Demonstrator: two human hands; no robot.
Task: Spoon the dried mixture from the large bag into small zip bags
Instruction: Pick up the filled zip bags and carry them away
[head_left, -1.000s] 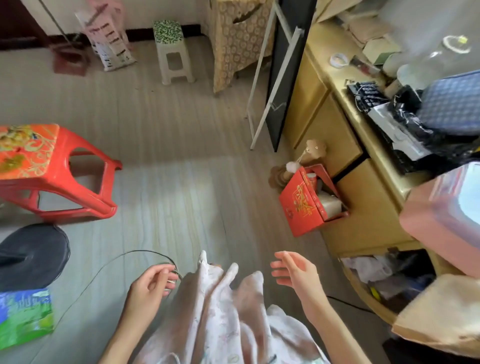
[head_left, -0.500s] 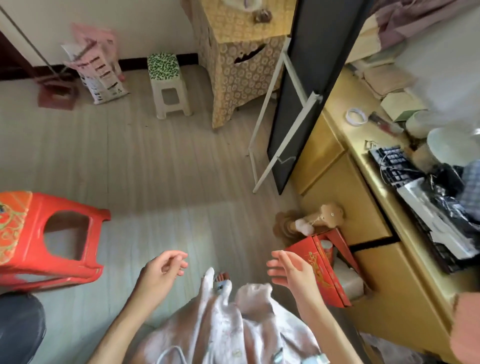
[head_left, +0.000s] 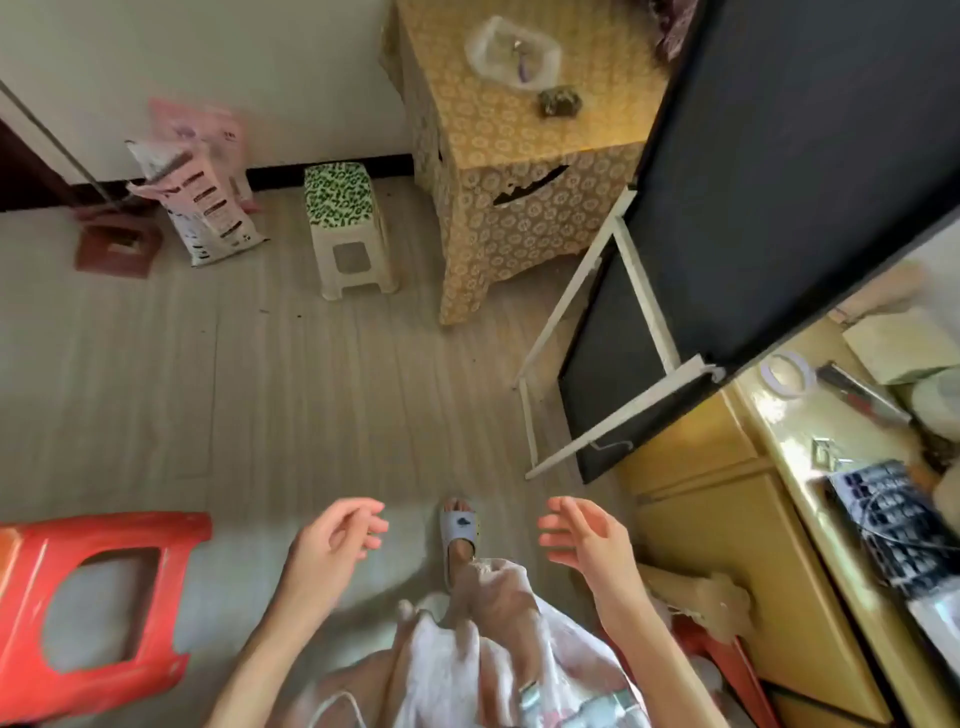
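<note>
My left hand (head_left: 332, 545) hangs over the floor at lower centre, fingers loosely curled, holding nothing. My right hand (head_left: 584, 535) is level with it to the right, fingers spread and relaxed, also holding nothing. Between and below them are my pale patterned clothing and a foot in a grey slipper (head_left: 458, 530). A large pink-and-white printed bag (head_left: 200, 208) leans against the far wall at upper left. I see no small zip bags and no spoon.
A red plastic stool (head_left: 98, 597) stands at lower left. A green-topped white stool (head_left: 345, 228) and a yellow-patterned cabinet (head_left: 519, 208) are ahead. A black board on a white frame (head_left: 649, 332) leans beside a cluttered yellow desk (head_left: 769, 519) on the right.
The view has swung up and to the right; the red stool slid left and the red box has gone from sight. My left hand no longer touches the black cable. Both hands stay unladen.
</note>
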